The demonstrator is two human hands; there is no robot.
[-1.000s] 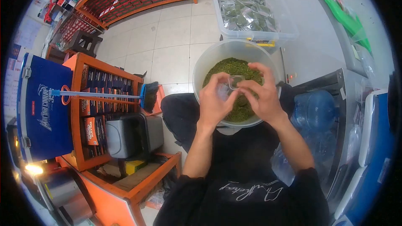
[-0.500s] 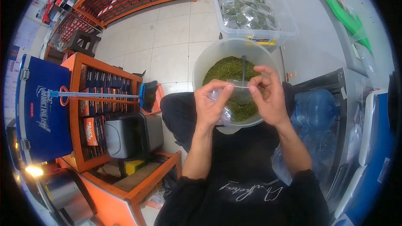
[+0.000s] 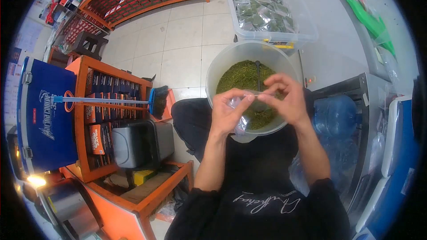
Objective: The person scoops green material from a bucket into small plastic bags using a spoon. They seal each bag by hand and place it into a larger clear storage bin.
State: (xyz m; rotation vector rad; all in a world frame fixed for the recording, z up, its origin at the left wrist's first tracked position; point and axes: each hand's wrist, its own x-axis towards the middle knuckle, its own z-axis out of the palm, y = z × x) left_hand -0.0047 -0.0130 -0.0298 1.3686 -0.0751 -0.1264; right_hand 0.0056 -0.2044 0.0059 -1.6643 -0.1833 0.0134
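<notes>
Above a round translucent tub (image 3: 211, 80) of green dried leaf bits (image 3: 236, 76), both of my hands pinch the top edge of a small clear plastic bag (image 3: 255, 93). My left hand (image 3: 226, 112) grips the edge between thumb and forefinger, with more clear plastic (image 3: 241, 126) hanging below its fingers. On the other side, my right hand (image 3: 290, 103) pinches the same edge, its fingertips almost meeting the left thumb. A dark long-handled scoop (image 3: 258, 73) stands in the leaf bits, its lower end hidden. The bag's lower part is hard to see against the green.
Behind the tub stands a clear bin (image 3: 307, 26) holding many filled small bags (image 3: 262, 11). Large blue water bottles (image 3: 336, 115) are at right. A broom (image 3: 157, 102), a grey waste bin (image 3: 165, 141) and an orange shelf (image 3: 80, 129) of boxes stand at left.
My fingertips have come closer together along the bag's top edge, the right thumb moving left. The scoop's handle looks slightly shifted in view.
</notes>
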